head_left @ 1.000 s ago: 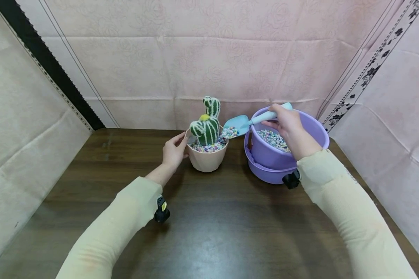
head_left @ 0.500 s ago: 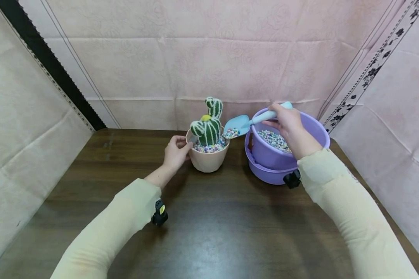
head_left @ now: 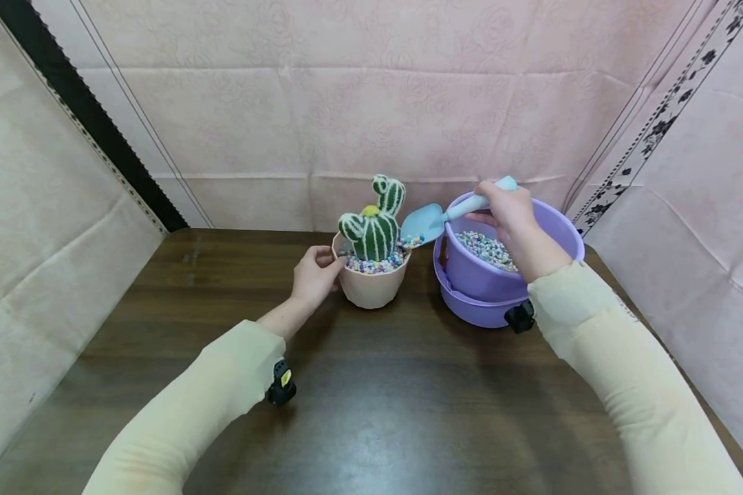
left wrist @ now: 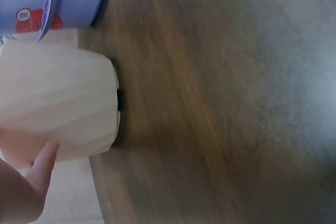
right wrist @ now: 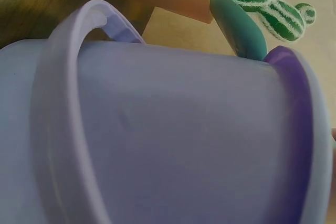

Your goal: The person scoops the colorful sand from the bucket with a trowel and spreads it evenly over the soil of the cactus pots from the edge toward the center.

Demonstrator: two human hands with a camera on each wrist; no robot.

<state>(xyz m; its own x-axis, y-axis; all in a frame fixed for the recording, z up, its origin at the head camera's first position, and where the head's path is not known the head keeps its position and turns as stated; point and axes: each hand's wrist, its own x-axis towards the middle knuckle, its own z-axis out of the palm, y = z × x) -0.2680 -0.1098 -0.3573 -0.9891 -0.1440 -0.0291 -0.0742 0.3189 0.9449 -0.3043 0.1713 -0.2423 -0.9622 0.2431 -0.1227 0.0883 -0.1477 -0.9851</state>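
Observation:
A beige flower pot (head_left: 371,290) of colourful pebbles stands on the table, with a green-and-white cactus (head_left: 376,237) leaning right in it. At the pot's left rim my left hand (head_left: 312,276) holds on, thumb in front; the left wrist view shows a finger (left wrist: 43,169) along its side. My right hand (head_left: 512,214) grips the handle of a light blue shovel (head_left: 424,223) above a purple bucket (head_left: 483,275). The shovel's blade tips down at the pot's right rim, several pebbles at its tip. In the right wrist view, the bucket's wall (right wrist: 184,129) hides most of my right hand.
The bucket holds many small pebbles (head_left: 486,249) and has its handle (right wrist: 68,108) folded down. Pale patterned cloth (head_left: 371,124) rises behind the brown table (head_left: 359,412) and along both sides.
The cactus and pot have shifted slightly right, the cactus leaning further over. Pebbles on the shovel have dwindled to its tip as the handle end rose a little. My left thumb moved onto the rim's front.

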